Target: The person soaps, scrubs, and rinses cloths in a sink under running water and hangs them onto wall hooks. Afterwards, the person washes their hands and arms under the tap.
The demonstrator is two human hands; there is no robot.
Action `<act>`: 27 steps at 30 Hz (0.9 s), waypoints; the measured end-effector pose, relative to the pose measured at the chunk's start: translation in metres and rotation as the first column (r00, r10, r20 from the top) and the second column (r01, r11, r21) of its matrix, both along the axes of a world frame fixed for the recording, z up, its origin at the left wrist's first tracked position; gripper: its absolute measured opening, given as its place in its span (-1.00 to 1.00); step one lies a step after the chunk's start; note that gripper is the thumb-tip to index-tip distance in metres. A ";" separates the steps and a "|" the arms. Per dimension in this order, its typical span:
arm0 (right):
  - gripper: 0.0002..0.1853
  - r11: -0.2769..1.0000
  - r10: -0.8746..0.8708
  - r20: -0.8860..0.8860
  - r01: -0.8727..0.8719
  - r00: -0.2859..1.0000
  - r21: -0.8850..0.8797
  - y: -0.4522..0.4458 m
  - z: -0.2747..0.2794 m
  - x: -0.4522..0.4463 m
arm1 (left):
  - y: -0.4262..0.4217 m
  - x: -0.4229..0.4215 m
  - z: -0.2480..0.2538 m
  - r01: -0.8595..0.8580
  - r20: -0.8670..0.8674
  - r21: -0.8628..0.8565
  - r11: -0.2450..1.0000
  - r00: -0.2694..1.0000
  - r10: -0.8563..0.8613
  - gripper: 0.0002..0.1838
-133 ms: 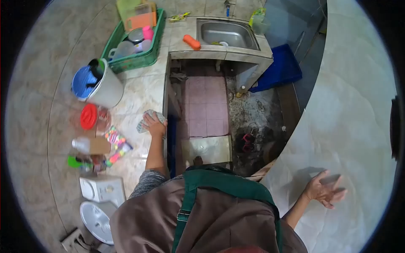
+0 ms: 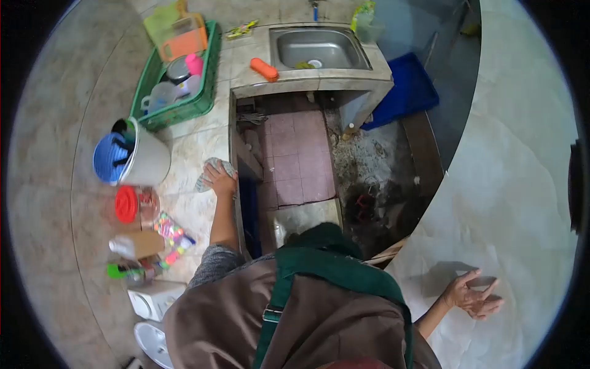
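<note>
My left hand (image 2: pixel 220 180) lies on a crumpled grey patterned cloth (image 2: pixel 214 162), pressing it onto the tiled counter (image 2: pixel 184 155) near its front edge. The fingers are spread over the cloth, which shows around them. On the other side, my right hand (image 2: pixel 473 296) is open with fingers apart and holds nothing. It is in front of a pale, smooth surface (image 2: pixel 522 203) and casts a shadow there; whether it touches that surface I cannot tell.
Left of the cloth stand a white bucket (image 2: pixel 150 161), a red-lidded jar (image 2: pixel 127 204), a brown-filled bottle (image 2: pixel 140 245) and a colourful packet (image 2: pixel 174 232). Farther off are a green dish basket (image 2: pixel 184 115), an orange brush (image 2: pixel 264 69) and a steel sink (image 2: pixel 319 48). A blue tray (image 2: pixel 402 92) leans right.
The view has tilted a little, shifting the counter items down. My left hand has slid with the cloth along the counter towards the sink end. My right hand stays in nearly the same place.
</note>
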State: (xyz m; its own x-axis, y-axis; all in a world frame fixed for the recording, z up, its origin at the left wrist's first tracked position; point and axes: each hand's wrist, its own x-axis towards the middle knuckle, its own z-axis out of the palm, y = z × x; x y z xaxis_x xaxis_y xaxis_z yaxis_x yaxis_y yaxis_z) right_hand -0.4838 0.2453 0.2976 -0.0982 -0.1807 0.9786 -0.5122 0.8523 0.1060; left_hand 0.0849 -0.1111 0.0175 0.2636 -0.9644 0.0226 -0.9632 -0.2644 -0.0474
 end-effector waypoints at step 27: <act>-0.68 0.157 0.317 0.865 -0.878 -0.388 -0.451 -0.897 -0.136 -0.048 | -0.494 -0.410 0.020 -0.135 -0.998 0.002 0.991 0.058 0.010 -0.02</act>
State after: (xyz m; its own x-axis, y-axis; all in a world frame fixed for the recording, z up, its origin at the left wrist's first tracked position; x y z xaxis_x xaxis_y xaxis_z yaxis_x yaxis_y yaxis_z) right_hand -0.5313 -0.6519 0.1614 -0.0767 -0.9748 0.2095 -0.5795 -0.1274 -0.8050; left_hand -0.3254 -0.6049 0.0376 0.1673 -0.9500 -0.2635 -0.0667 -0.2776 0.9584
